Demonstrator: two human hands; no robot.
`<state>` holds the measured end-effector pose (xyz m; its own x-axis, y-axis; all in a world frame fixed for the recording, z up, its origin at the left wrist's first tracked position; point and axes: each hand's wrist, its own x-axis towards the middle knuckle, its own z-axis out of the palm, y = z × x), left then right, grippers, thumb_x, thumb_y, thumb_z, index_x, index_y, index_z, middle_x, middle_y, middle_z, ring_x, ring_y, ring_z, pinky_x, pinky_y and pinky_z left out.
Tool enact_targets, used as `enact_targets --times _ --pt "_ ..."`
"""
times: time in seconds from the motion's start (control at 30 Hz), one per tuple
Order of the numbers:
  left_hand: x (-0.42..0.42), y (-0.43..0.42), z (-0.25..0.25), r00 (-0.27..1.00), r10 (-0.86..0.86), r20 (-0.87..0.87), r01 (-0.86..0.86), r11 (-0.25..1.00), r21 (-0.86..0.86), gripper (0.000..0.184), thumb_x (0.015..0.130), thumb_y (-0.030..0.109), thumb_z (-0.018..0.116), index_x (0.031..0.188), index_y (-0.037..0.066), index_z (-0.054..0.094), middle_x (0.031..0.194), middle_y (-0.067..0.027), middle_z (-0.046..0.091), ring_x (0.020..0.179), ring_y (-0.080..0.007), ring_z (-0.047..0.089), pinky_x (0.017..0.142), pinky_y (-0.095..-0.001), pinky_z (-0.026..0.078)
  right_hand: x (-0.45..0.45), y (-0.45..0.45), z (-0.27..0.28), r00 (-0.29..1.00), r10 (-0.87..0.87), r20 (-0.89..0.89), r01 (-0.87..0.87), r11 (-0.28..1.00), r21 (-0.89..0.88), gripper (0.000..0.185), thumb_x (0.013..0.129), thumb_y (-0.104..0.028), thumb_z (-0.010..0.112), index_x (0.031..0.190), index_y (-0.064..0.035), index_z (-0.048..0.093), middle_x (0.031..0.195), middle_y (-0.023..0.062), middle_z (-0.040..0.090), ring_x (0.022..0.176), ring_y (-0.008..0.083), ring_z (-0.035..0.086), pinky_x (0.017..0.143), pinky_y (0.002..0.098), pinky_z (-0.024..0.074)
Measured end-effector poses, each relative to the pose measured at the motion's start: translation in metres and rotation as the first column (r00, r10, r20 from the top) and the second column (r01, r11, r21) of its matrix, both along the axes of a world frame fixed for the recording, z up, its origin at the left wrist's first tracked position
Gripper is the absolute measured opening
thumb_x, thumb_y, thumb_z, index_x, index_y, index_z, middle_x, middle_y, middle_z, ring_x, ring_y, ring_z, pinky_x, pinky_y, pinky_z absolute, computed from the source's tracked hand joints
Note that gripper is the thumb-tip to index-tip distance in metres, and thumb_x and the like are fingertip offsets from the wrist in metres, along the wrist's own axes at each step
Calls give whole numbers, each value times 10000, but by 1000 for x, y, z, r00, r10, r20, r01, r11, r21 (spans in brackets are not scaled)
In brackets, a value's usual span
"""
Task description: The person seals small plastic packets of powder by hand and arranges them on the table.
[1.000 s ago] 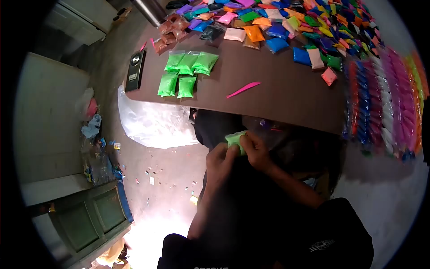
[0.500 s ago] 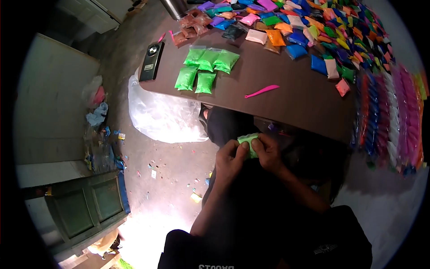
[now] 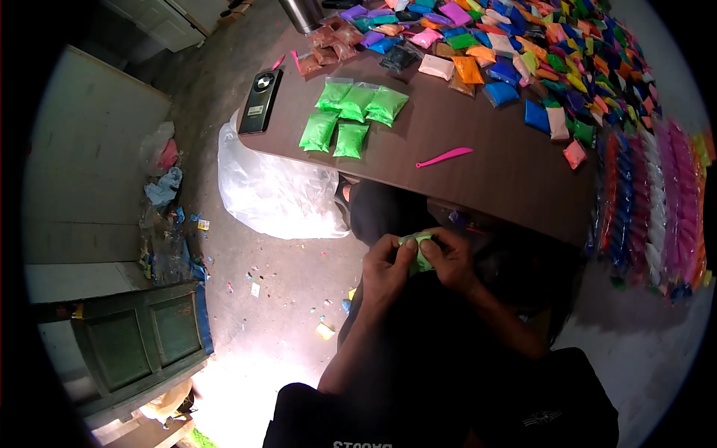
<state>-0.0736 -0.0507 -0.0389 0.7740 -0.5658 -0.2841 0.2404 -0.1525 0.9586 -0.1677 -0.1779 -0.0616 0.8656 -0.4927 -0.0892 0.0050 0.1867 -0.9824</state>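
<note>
Over my lap, both hands grip one small light-green packet (image 3: 423,263) from its two sides. My left hand (image 3: 385,266) pinches it with thumb and curled fingers. My right hand (image 3: 451,261) does the same, its thumb close to the left one. Fingers cover much of the packet, so only its middle shows. On the table ahead, several bright-green packets (image 3: 351,142) lie grouped near the front edge. To their right rests a pink plastic knife (image 3: 444,157).
The brown table (image 3: 508,175) holds a phone (image 3: 261,101), brown packets (image 3: 328,41), a metal cup (image 3: 301,13) and a large heap of coloured packets (image 3: 553,52). Long packed strips (image 3: 646,201) hang at the right edge. A clear plastic bag (image 3: 280,190) lies on the littered floor.
The packet is folded or squeezed more between my thumbs, and less of its top shows. My hands have stayed nearly in place. The view has shifted slightly.
</note>
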Motion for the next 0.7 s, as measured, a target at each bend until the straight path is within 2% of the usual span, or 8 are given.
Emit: enact_targets --times 0.07,0.17,0.3,0.37,0.47,0.5,0.63,0.7 --pt "1 2 -3 999 -4 40 7 998 -63 196 1018 185 665 904 27 653 815 25 664 731 -23 576 644 -198 453 0 0 4 1000 11 0 -11 1000 -19 174 1023 -131 604 1100 11 669 938 30 669 864 80 606 760 254 502" --pt "2 0 -2 999 11 -43 -16 992 -129 256 1008 236 695 904 4 668 794 -13 664 756 -65 587 678 -245 465 -3 -1 8 999 34 -21 -35 999 -23 176 1021 -131 603 1101 10 670 943 26 668 869 77 604 761 252 501" --pt "1 -4 11 996 -2 -90 -7 995 -96 237 1014 216 685 902 7 668 797 -4 659 762 -60 580 683 -238 465 -5 -3 11 999 32 -9 -31 999 31 173 1016 -131 612 1108 3 673 953 22 671 881 72 608 768 251 505" --pt "1 -6 17 999 25 -43 -26 1000 -16 225 1020 197 672 902 6 666 799 -1 656 763 -59 584 681 -228 466 -6 -2 9 999 30 -17 -30 999 16 170 1012 -129 621 1107 1 674 956 24 675 886 74 614 771 251 509" --pt "1 -7 9 999 15 43 -12 997 -71 257 1045 216 633 837 65 632 708 61 572 637 -10 478 576 -195 380 -7 -2 9 999 41 -30 -41 999 -23 172 1004 -128 637 1111 0 676 960 28 684 893 77 626 778 254 516" --pt "2 -8 11 999 8 42 -5 997 -76 257 1045 216 633 837 65 632 708 61 572 637 -10 478 576 -195 380 -7 -3 10 998 50 -37 -51 998 -47 176 1000 -128 644 1117 0 677 961 30 689 894 79 632 782 257 520" --pt "4 -15 23 989 -16 -145 -10 985 -173 290 1053 210 617 798 73 597 684 59 536 630 -17 447 587 -199 367 -9 -8 21 999 50 -20 -51 999 -12 179 980 -129 671 1106 -4 692 957 45 694 879 97 645 773 266 520" --pt "5 -20 27 980 -32 -198 -11 977 -211 301 1055 207 613 786 75 586 677 60 522 628 -21 442 592 -199 365 -9 -14 27 997 8 -74 -17 994 -111 172 949 -121 700 1081 -11 707 948 67 691 864 125 657 761 270 516"
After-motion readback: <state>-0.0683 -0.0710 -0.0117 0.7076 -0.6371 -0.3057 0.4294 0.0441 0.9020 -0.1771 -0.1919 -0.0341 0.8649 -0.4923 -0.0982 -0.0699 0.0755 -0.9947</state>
